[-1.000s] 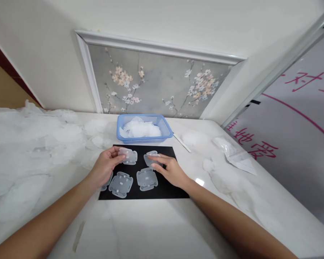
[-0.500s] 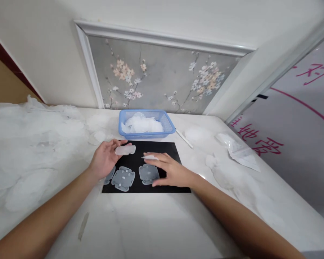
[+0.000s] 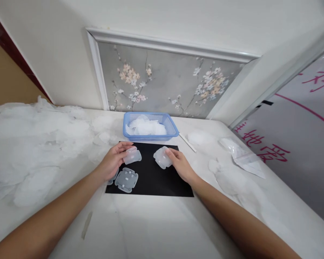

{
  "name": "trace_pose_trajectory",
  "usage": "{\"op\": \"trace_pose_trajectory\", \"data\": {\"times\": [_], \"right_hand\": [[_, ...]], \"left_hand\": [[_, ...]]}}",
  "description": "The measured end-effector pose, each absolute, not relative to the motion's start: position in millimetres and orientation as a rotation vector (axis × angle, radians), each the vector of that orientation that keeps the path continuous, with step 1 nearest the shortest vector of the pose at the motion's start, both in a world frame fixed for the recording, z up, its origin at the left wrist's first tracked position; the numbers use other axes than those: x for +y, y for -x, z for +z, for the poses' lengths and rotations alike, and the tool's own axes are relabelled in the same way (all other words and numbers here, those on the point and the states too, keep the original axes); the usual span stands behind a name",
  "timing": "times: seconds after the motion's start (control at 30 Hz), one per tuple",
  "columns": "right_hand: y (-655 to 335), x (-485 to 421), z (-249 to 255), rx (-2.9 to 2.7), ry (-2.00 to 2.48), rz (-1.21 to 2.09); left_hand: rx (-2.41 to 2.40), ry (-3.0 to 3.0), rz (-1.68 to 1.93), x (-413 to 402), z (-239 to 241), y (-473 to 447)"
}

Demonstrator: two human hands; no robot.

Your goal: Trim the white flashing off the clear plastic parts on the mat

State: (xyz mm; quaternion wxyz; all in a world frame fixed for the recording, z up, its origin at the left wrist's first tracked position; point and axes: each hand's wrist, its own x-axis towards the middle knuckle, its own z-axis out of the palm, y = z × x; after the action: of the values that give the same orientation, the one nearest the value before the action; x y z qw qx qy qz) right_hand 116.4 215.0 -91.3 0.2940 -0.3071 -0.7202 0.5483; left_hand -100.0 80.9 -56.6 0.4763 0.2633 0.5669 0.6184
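Both hands [image 3: 112, 162] holding translucent pieces [image 3: 133, 156] over black mat [image 3: 156, 183], blue basket [image 3: 151, 138] behind, floral panel [image 3: 164, 79] beyond

On table [image 3: 151, 226]: mat [image 3: 159, 181], with basket [image 3: 151, 137] behind it and loose pieces [image 3: 148, 127] in basket. On mat, left front: first piece [image 3: 126, 179], with second piece [image 3: 112, 180] (partly hidden by left hand [image 3: 113, 161]) just to its left. Over mat: third piece [image 3: 133, 156] in left hand; fourth piece [image 3: 162, 158] in right hand [image 3: 182, 166]. Left of mat and basket: heap [image 3: 37, 133]. Right of basket: stick [image 3: 188, 142]; farther right, bag [image 3: 245, 160]. Behind basket: wall panel [image 3: 164, 77].
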Motion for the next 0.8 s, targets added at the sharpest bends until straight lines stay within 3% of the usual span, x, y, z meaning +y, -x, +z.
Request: {"op": "trace_pose_trajectory", "data": {"times": [0.4,0.63,0.8], "right_hand": [[-88,201,-64,-1.510,0.605,2.147],[-54,194,-66,-1.489,0.708,1.925],[-58,181,-65,-1.840,0.805,1.838]], "left_hand": [[1.169,-0.643,1.486,78,-49,100],[1.473,-1.067,1.303,71,-42,104],[1.883,-1.615,0.600,56,-22,140]]}}
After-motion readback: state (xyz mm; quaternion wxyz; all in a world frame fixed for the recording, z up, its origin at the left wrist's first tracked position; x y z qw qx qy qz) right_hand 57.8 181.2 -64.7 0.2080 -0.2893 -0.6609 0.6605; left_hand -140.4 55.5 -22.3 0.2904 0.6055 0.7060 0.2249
